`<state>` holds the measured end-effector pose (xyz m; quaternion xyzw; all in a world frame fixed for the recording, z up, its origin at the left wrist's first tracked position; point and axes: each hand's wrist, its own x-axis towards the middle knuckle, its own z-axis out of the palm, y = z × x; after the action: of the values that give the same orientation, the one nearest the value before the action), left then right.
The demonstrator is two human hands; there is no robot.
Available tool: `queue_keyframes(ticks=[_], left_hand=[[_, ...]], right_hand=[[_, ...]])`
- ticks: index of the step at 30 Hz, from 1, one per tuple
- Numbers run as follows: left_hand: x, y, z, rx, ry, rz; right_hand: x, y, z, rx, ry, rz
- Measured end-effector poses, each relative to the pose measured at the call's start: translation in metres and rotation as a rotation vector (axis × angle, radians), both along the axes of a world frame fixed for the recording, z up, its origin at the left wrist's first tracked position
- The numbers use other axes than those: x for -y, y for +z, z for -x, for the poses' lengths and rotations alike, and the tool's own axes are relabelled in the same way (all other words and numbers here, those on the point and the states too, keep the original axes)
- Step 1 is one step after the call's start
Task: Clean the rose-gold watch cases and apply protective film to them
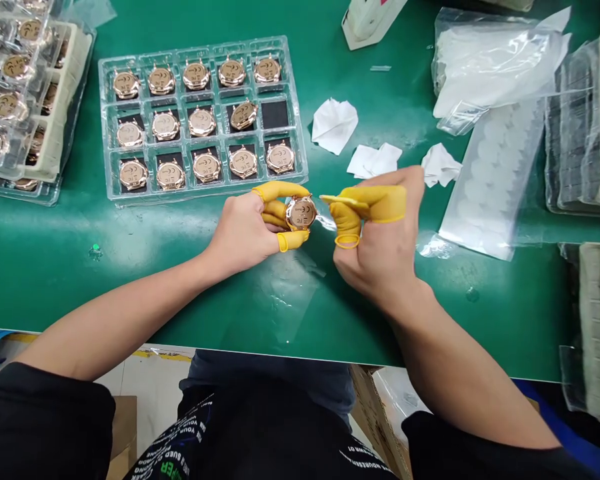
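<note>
My left hand (250, 223), with yellow finger cots on several fingers, is closed around the rim of a rose-gold watch case (301, 213). The case back with its printed CE mark faces up. Just right of it, my right hand (380, 230), also in yellow finger cots, is closed on a slim yellow pointed tool (347, 201); its exact kind is unclear. The tip points at the case without visibly touching it. A shiny scrap of clear film (326, 221) shows between case and right hand. Behind them, a clear compartment tray (203, 195) holds several similar cases; one right-hand compartment (275, 115) shows only its black pad.
Stacked trays of watch cases (55, 170) stand at the left. Crumpled white wipes (334, 125) lie beyond my right hand. Further right are a bag of white sheets (495, 63), a translucent strip (495, 173) and more stacked trays (575, 133). A white container (370, 23) stands at the back.
</note>
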<state>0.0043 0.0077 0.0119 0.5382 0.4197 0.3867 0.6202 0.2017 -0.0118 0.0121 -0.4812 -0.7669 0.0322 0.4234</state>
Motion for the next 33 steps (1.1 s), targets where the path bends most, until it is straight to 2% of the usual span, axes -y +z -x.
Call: queue_keyframes(ticks=[2, 7, 11, 14, 16, 19, 23, 26, 33], left_hand=[[0.001, 0.0, 0.0, -0.02, 0.004, -0.013], [0.001, -0.002, 0.0, -0.048, 0.01, -0.015], [0.001, -0.003, 0.0, -0.023, 0.012, 0.009], [0.002, -0.004, 0.0, -0.013, 0.02, 0.021], [0.002, -0.003, 0.0, -0.023, 0.021, 0.005], [0.003, -0.002, 0.001, -0.038, -0.001, -0.028], [0.001, -0.002, 0.002, -0.06, -0.013, -0.047], [-0.001, -0.002, 0.003, -0.068, -0.012, -0.05], [-0.002, -0.003, 0.003, -0.043, -0.029, -0.07]], right_hand=[[0.004, -0.001, 0.002, 0.031, 0.009, -0.027], [0.01, -0.01, 0.007, 0.103, -0.045, 0.017], [0.011, -0.008, 0.011, 0.082, 0.004, -0.067], [0.01, -0.003, 0.011, 0.129, 0.026, -0.078], [0.009, 0.0, 0.009, 0.12, 0.095, -0.069], [0.007, 0.002, 0.005, 0.058, 0.167, 0.01], [0.004, 0.002, 0.003, -0.106, 0.089, 0.125], [0.003, 0.003, 0.006, -0.232, 0.099, 0.153], [0.002, 0.006, 0.006, -0.288, 0.145, 0.305]])
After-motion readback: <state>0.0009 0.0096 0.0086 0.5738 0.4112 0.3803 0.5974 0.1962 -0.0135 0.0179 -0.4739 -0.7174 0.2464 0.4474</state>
